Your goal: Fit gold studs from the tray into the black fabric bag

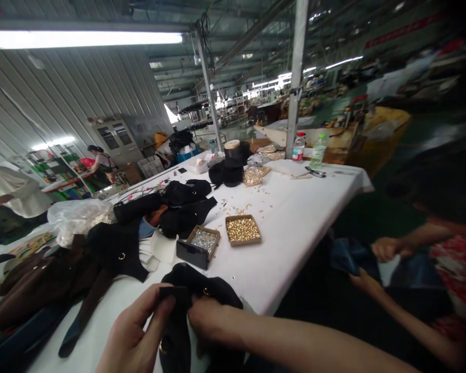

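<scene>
My left hand (137, 331) pinches the end of a black cloth piece (213, 280) between thumb and fingers. Close beside it, my right hand (207, 316) is closed on the same cloth, its fingertips partly hidden. Small gold fittings show on the black cloth, which drapes over the table's near edge. Beyond my hands sit a cardboard box of gold metal parts (243, 230) and a box of silver metal parts (204, 241). A dark flat phone-like object (192, 254) leans against the silver parts' box.
Dark garments (116, 248) and a clear plastic bag (77, 217) lie to the left on the white table (287, 223). Loose gold parts are scattered behind the boxes. Two bottles (317, 150) stand at the far end. At right, a co-worker's hands (376, 264) hold blue cloth.
</scene>
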{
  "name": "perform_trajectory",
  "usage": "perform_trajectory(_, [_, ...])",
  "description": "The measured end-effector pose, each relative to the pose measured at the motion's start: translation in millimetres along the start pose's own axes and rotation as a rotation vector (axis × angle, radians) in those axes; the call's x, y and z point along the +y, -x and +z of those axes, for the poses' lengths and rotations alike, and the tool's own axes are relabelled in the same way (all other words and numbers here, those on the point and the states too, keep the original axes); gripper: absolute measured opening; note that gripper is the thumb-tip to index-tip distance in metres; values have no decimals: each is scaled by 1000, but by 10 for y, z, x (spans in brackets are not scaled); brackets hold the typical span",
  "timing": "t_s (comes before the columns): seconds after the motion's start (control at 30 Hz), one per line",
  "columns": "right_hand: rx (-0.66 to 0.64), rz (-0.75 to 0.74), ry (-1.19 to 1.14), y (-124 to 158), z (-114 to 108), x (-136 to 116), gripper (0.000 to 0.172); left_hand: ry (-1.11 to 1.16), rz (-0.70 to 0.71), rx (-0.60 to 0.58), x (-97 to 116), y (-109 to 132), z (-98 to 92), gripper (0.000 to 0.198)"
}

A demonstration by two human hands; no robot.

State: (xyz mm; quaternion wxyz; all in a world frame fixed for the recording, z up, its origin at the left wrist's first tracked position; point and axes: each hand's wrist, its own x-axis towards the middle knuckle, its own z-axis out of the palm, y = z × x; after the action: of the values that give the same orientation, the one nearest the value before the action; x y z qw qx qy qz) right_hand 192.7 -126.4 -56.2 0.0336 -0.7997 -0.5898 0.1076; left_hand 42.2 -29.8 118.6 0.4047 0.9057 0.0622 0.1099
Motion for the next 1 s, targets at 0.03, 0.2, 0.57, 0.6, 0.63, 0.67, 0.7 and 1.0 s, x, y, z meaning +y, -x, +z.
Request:
perform_trajectory(0.03, [-55,-18,28,37,-12,-16,62,2,-13,4,-51,25,-7,36])
perform_trajectory(0.2, [47,-105,123,142,-68,-185,63,11,-37,146,-74,145,45,38])
perform_trajectory(0.57, [495,-127,569,1073,-1020,-129,36,-352,67,309,-155,468,6,32])
perform_trajectory(0.6, [574,-82,525,1140,-1131,-57,38,-325,40,296,-146,499,-28,30])
perform_trajectory(0.63, [651,-22,468,1195,-1225,12,46,-286,2,294,-127,525,-53,32])
perform_trajectory(0.67, [726,42,404,1244,-1297,77,56,-233,-40,301,-100,543,-67,35])
perform_trajectory(0.7, [794,110,332,1292,-1345,135,68,-170,-79,316,-67,554,-70,38])
perform_trajectory(1.0, [790,350,-668,1623,-1000,448,75,131,-165,433,151,549,-32,60])
